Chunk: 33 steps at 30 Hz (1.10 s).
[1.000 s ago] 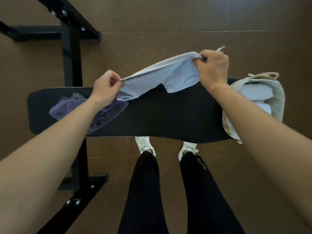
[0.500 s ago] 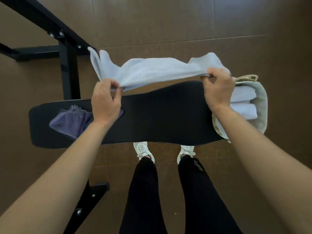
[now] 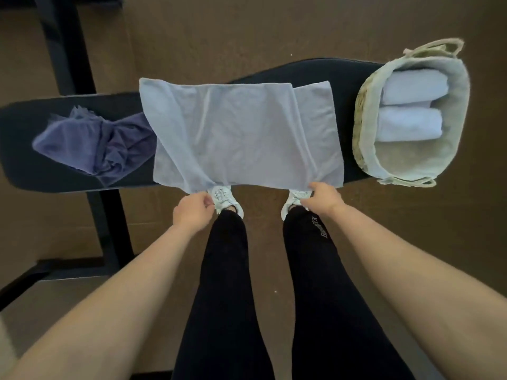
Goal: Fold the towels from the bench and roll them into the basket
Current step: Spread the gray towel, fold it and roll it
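A light blue towel (image 3: 241,133) lies spread across the middle of the black padded bench (image 3: 348,86), its near edge hanging over the bench's front. My left hand (image 3: 192,212) pinches the towel's near left corner and my right hand (image 3: 323,198) pinches its near right corner, both just in front of the bench. A crumpled purple towel (image 3: 96,144) sits on the bench's left part, its right side tucked under the blue towel. At the bench's right end stands a woven basket (image 3: 362,127) with a pale lining, holding two rolled white towels (image 3: 411,105) side by side.
The bench's black metal frame (image 3: 65,50) runs up the left side and down to a foot at lower left. My legs in black trousers and white shoes (image 3: 225,200) stand right against the bench's front. Brown tiled floor surrounds everything.
The blue towel was held up stretched in the air; now it lies flat over the bench. Both hands came down and toward me, still holding its corners.
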Each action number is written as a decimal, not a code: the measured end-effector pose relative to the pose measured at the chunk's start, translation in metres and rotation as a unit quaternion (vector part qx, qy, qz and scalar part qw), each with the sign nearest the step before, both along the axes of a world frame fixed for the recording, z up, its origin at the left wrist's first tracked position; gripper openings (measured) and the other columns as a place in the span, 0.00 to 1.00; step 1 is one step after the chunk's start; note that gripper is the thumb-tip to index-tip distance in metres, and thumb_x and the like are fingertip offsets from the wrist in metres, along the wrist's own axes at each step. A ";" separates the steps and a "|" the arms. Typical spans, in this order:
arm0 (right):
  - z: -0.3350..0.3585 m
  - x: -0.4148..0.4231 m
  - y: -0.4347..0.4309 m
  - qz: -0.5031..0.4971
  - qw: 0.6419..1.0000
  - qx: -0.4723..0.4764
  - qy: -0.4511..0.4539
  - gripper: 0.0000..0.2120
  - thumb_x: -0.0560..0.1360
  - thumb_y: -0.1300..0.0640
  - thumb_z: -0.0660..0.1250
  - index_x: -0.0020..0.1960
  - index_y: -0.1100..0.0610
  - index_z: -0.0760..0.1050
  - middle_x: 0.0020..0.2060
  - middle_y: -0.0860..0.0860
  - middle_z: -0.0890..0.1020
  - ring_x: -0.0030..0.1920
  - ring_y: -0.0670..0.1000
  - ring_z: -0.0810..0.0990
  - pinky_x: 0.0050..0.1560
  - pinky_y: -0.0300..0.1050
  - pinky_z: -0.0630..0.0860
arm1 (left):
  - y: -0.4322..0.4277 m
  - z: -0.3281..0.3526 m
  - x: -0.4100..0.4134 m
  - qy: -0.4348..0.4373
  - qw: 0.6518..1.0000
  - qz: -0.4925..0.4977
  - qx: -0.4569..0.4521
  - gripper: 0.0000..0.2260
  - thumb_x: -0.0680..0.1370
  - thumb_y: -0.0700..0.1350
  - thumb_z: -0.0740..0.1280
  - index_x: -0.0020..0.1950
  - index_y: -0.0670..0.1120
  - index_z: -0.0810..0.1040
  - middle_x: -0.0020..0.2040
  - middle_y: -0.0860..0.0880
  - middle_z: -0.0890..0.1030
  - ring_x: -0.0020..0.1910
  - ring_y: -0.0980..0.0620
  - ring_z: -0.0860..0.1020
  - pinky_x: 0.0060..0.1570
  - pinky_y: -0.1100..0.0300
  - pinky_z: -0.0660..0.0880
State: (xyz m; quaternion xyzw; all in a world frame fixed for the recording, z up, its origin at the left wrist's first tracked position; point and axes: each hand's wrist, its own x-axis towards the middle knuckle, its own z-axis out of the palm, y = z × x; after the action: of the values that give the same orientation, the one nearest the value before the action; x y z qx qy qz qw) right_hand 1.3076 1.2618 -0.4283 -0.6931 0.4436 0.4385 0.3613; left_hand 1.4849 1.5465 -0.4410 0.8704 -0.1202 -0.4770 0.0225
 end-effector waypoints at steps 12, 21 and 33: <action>-0.035 0.120 -0.005 0.102 0.950 -0.132 -0.264 0.26 0.77 0.58 0.70 0.74 0.57 0.70 0.71 0.54 0.70 0.69 0.59 0.70 0.69 0.54 0.70 | -0.016 -0.017 0.100 -0.216 0.951 0.198 -0.101 0.11 0.81 0.41 0.64 0.63 0.47 0.75 0.62 0.45 0.76 0.57 0.44 0.76 0.51 0.54 0.70; -0.056 0.191 0.042 0.310 0.926 -0.086 -0.195 0.38 0.78 0.50 0.71 0.82 0.44 0.54 0.83 0.49 0.47 0.82 0.62 0.44 0.78 0.68 0.56 | 0.013 -0.043 0.126 -0.145 0.959 0.240 0.044 0.17 0.79 0.52 0.70 0.65 0.50 0.70 0.65 0.46 0.74 0.58 0.38 0.78 0.56 0.43 0.77; -0.065 0.204 0.060 0.321 0.932 -0.103 -0.133 0.50 0.76 0.50 0.74 0.82 0.39 0.40 0.81 0.49 0.33 0.80 0.67 0.32 0.73 0.80 0.49 | 0.085 -0.035 0.130 -0.151 0.945 0.266 0.114 0.03 0.81 0.45 0.66 0.54 0.49 0.75 0.57 0.45 0.80 0.55 0.39 0.79 0.50 0.48 0.75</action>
State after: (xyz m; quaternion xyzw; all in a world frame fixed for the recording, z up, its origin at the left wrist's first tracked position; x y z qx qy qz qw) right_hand 1.5119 1.3217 -0.4930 -0.8839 0.1879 0.3871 0.1831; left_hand 1.6150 1.6318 -0.4763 0.9291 0.1687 -0.3276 0.0302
